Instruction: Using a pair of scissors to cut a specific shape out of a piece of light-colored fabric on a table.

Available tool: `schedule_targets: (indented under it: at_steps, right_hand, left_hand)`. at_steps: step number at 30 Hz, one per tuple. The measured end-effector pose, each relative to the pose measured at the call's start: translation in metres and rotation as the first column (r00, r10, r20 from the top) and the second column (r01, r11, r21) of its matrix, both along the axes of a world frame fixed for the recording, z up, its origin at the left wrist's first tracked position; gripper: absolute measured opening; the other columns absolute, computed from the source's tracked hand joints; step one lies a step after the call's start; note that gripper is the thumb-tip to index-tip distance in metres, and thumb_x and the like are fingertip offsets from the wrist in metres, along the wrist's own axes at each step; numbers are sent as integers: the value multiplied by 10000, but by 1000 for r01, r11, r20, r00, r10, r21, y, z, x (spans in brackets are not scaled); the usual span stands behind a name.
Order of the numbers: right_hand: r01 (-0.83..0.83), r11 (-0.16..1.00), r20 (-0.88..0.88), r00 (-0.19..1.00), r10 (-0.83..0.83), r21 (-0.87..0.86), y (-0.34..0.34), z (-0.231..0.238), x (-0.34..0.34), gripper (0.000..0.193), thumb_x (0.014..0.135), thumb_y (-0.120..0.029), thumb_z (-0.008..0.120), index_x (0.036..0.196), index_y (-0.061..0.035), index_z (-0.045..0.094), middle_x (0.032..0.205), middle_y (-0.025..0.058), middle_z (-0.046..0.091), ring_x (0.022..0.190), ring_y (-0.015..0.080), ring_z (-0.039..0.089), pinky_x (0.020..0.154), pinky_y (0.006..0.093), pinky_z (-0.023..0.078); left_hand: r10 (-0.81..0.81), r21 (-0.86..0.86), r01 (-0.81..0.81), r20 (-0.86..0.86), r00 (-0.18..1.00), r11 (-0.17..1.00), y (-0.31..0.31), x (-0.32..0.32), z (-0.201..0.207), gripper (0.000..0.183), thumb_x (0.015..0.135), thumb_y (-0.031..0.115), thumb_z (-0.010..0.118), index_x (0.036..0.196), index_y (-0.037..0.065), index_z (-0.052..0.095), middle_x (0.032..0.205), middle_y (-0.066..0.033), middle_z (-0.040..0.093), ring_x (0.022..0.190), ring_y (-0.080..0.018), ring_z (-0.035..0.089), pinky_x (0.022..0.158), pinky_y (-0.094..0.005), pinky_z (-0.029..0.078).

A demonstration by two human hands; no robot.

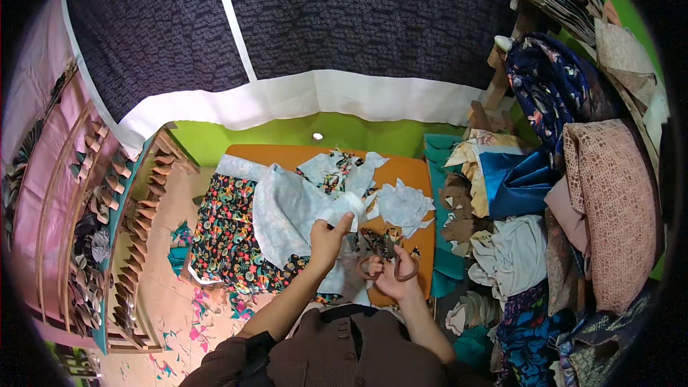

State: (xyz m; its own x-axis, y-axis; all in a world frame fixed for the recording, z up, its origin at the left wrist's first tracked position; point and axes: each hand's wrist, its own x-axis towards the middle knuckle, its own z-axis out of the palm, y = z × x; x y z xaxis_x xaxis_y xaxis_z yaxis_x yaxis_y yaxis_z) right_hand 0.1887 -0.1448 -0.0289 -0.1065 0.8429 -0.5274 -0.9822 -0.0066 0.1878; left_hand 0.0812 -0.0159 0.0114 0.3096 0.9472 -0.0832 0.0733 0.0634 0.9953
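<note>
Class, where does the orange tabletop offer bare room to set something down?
Bare: orange tabletop at its far right corner, beyond the pale scrap; a narrow strip right of the right hand. Crowded: left, under patterned cloth; middle, under other scraps.

Left forearm (285,302), bare, extends forward and inward from the torso (322,351); left hand (331,236) is the farther reached, its fingers bent in a closed grip. Right forearm (424,324), also bare, angles inward; right hand (395,283) sits nearer the body, palm partly upturned, fingers curled. The hands are apart.
</note>
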Motion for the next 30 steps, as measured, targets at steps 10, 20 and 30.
schedule_targets:
  at_steps: [10, 20, 30]
  right_hand:
    - [-289, 920, 536, 837, 108, 266, -8, 16, -13, 623, 796, -583, 301, 1007, -13, 438, 749, 29, 396, 671, 140, 417, 637, 297, 363]
    - [-556, 811, 752, 610, 251, 180, -28, 27, -18, 560, 754, -611, 351, 919, -77, 377, 688, -37, 301, 582, 59, 323, 519, 188, 316]
    - [-574, 813, 699, 621, 353, 99, -17, 32, -16, 495, 770, -581, 359, 882, -99, 374, 661, -48, 283, 551, 48, 274, 469, 175, 265]
  left_hand:
    - [-19, -35, 21, 48, 999, 999, 5, 14, 22, 400, 712, 332, 629, 607, -41, 528, 527, -66, 521, 443, -96, 463, 394, -253, 352]
    - [18, 17, -18, 36, 999, 1000, 17, 11, 16, 393, 727, 353, 611, 630, -16, 518, 510, -42, 494, 415, -85, 429, 360, -230, 318]
    - [63, -45, -61, 30, 998, 997, 13, 4, 19, 392, 725, 328, 620, 548, 4, 488, 486, -18, 471, 424, -73, 403, 379, -235, 304]
